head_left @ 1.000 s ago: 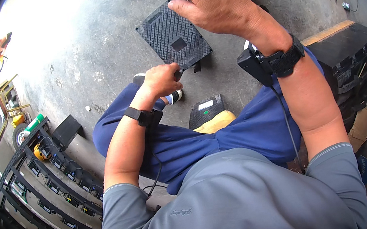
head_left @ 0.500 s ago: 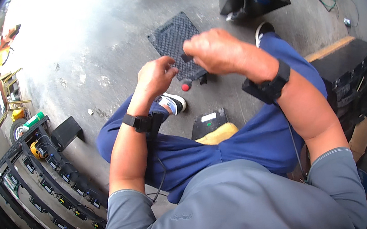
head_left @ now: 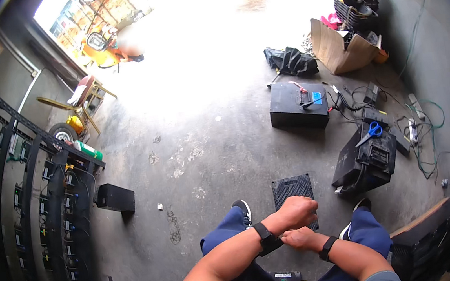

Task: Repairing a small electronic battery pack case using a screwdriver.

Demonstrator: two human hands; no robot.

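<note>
Here's the left hand across the middle of the frame, hiding much of the black textured panel on the concrete floor beyond. Its fingers curl inward, the tips lost to view; I can't tell whether they close on anything. And the right hand comes right up to the black wrist unit strapped on the left forearm, fingers bunched at its edge, but pinching or merely touching? Can't tell! The unit's strap crosses the forearm; its lower part is shadowed, its long axis hard to read. The panel lies flat between the feet, long axis running away from the person, far end toward the glaring doorway. Down low, a dark box between the legs is partly covered.
</note>
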